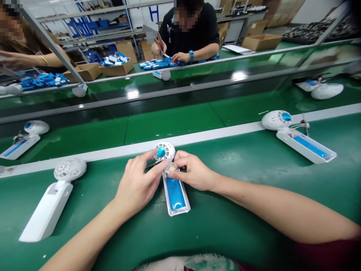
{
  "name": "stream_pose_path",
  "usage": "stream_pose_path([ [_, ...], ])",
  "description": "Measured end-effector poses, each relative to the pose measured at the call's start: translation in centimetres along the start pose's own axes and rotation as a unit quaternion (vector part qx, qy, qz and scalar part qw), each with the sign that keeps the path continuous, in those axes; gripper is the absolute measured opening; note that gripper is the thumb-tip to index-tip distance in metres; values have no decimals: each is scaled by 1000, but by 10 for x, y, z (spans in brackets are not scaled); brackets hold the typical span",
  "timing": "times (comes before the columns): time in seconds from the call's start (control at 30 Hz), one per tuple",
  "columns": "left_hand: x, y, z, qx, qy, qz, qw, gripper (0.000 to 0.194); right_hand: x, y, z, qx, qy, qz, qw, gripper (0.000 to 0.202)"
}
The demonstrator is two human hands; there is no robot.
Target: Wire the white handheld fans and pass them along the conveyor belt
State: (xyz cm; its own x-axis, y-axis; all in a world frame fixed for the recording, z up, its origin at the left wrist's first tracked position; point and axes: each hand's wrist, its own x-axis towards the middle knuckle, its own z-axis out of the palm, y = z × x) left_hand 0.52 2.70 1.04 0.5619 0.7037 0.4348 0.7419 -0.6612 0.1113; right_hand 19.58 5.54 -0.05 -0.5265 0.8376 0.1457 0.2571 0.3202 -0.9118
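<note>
The fan [176,194] lies between both hands, handle pointing toward the person; the right hand's [194,171] fingers pinch its neck, nearly closed, the left hand's [138,180] touch beside its head.

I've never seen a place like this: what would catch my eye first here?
Probably the left hand and right hand meeting at the neck of a small white fan, a bright blue pack in its open handle. Similar fans lie either side on the green worktop. Beyond, a person handles a heap of blue packs.
</note>
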Motion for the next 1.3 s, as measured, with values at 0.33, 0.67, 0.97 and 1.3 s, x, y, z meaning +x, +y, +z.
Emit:
stream_pose_path([
  [0.33,3,13,-9,-50,-70,-119,989,16,-1,-3,7,-55,21,18,998,11],
  [0.67,-1,17,0,-108,-38,-159,981,13,-6,-5,8,-227,-7,-27,974,19],
  [0.97,-6,12,10,-176,80,-146,970,18,-1,7,9,-63,-22,-45,997,19],
  [1.3,2,17,-1,-188,-45,-177,965,24,3,-8,5,9,86,-29,996,15],
])
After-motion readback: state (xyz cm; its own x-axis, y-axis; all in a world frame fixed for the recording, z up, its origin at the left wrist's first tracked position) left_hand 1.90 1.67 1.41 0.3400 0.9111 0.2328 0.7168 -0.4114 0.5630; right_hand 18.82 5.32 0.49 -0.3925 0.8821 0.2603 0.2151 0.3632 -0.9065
